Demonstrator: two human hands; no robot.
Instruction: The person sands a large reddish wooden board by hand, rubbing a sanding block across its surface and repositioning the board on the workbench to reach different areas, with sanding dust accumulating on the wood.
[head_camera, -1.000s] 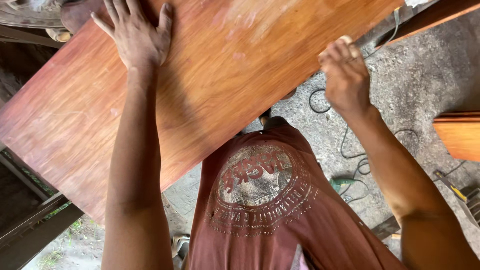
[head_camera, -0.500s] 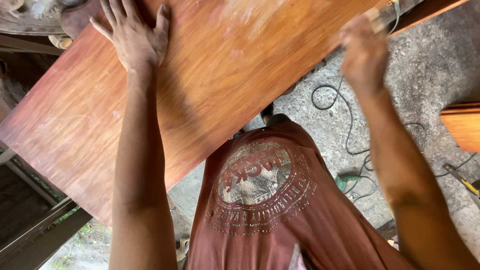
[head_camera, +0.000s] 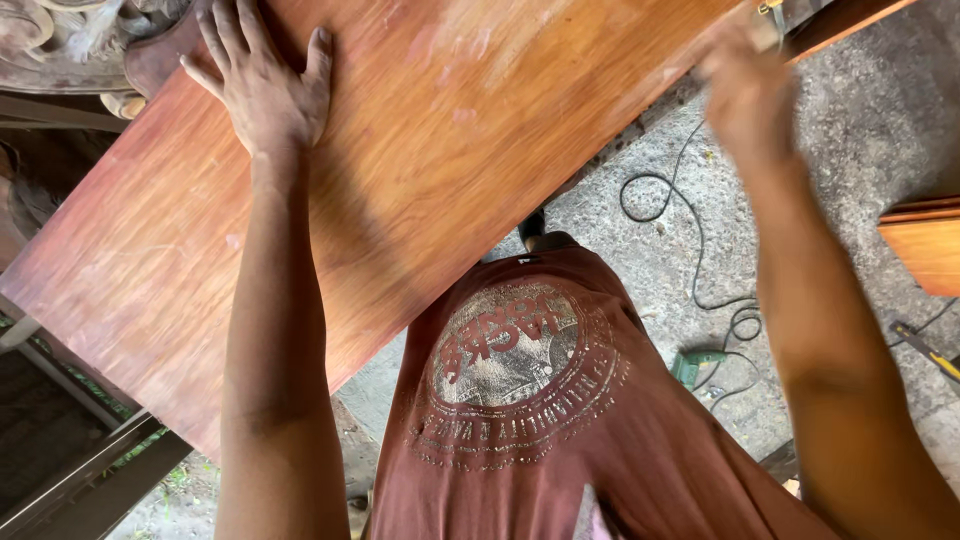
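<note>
Biggest thing here by far is the reddish-brown wooden panel, a long flat slab with a glossy finish and a few pale scuffs near its upper middle. It runs diagonally, from the lower left up to the top right, and it sits above a rough concrete floor. What holds it up underneath isn't visible.

Next down, the person's rust-coloured t-shirt with a round print fills the bottom middle, just below the panel's near long edge.

Left hand is flat on the panel's top face, close to its far long edge, palm down and fingers spread wide, pressing rather than gripping anything. Right hand is up at the panel's near long edge toward its right end, and it's blurred. The fingers look curled, maybe around something small and pale, but I honestly can't tell if they're closed on anything.

At the right edge there's another orange-brown wooden piece, well apart from the big panel. A black power cord loops across the floor between the two, leading to a small green power tool lying near the shirt. Some carved dark woodwork is in the top left corner.
</note>
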